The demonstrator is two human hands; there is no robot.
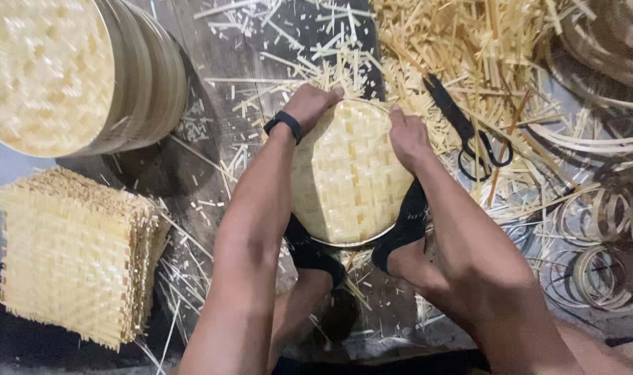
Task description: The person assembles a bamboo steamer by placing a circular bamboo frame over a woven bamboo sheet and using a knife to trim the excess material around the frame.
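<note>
Both hands press the far rim of a round woven bamboo tray: the left hand at eleven o'clock, the right hand at two. Black scissors lie at three o'clock, square woven mats at eight, stacked round trays at ten.

Two hands press on a round woven bamboo tray. The left hand, with a black band on its wrist, grips the top edge. The right hand holds the right edge. Black scissors lie near, on bamboo scraps. A pile of square woven mats sits to the left.
</note>
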